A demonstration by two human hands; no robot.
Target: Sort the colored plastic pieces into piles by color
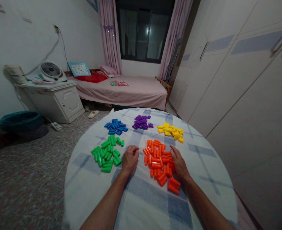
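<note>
My left hand (130, 159) rests on the tablecloth between the green and orange piles, its fingers curled in with nothing showing in them. At the right edge of the pile of orange plastic pieces (156, 164), my right hand (179, 163) lies with fingers stretched forward, against or just beside the outer pieces; its palm side is hidden. Short, tube-like green pieces (106, 154) are heaped left of my left hand. Farther back lie the blue pieces (116, 126), the purple pieces (142, 122) and the yellow pieces (171, 131), each colour in its own pile.
The round table wears a white and blue checked cloth (145, 207). Beyond it stand a bed (141, 92) and a white cabinet (69, 102) with a fan (51, 70) on top. A tall wardrobe (227, 80) lines the right side. A bin (21, 121) sits at left.
</note>
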